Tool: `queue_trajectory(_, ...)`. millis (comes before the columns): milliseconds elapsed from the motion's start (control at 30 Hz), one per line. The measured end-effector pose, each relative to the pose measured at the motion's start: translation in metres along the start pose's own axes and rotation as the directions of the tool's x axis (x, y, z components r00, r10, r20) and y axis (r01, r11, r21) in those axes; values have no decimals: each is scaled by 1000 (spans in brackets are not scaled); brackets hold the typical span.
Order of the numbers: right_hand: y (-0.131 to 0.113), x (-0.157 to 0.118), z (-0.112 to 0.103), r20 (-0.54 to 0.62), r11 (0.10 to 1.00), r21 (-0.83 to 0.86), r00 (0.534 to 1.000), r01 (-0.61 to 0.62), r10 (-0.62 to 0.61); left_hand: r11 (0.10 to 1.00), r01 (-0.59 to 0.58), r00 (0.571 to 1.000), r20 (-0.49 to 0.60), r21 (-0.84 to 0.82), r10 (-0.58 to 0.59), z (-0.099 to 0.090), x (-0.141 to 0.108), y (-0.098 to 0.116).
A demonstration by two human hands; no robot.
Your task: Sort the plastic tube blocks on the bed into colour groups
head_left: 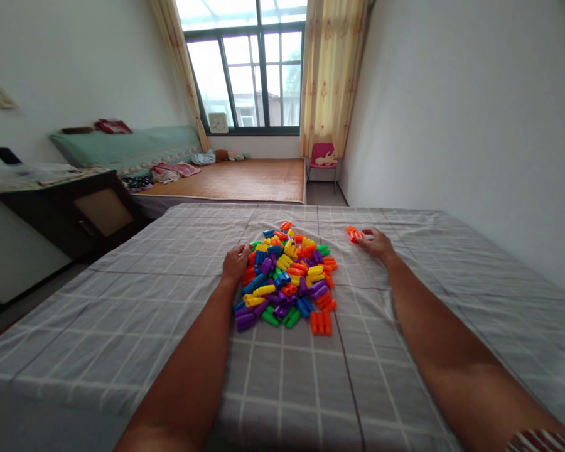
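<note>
Plastic pegs in orange, yellow, blue, purple and green lie heaped on a grey checked bedsheet, near the middle of the bed. The person leans over it with both bare arms stretched forward.

The left hand rests at the left edge of the heap, knuckles up and fingers curled down among the pegs there; whether it grips one I cannot tell from here. The right hand lies to the right of the heap and apart from it, fingers loosely bent, its fingertips touching a small cluster of orange pegs that sits by itself on the sheet. Those fingers seem to pinch the cluster lightly, though the grip is too small to make out for sure.

A row of three orange pegs lies side by side at the near edge of the heap.

Beyond the bed stands a low platform with a woven mat, some clothes at its left end. A dark cabinet stands at the left, and a small pink chair sits under the yellow curtain by the window.
</note>
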State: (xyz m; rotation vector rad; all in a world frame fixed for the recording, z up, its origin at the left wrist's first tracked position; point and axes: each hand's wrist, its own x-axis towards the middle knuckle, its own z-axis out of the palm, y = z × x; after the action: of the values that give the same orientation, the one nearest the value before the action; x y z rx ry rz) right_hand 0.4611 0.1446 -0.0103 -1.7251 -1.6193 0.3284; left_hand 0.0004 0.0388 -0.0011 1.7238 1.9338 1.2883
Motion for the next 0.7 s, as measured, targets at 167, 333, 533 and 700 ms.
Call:
queue_trajectory(167, -45, -8, -1, -16, 966, 1, 966, 257, -257, 999, 27, 1000, 16, -24, -27, -1, -2, 5)
queue_trajectory(333, -115, -52, 29, 242, 787, 123, 750, 605, -615, 999, 23, 1000, 19, -48, -23, 0, -3, 7)
queue_trajectory(533, -136, -77, 44, 343, 746, 71, 686, 662, -642, 999, 40, 999, 35, -31, -38, -1, -5, 9)
queue_trajectory(700, -119, -56, 34, 323, 845, 368, 799, 388, -508, 999, 42, 998, 41, -33, -41, -1, -5, 9)
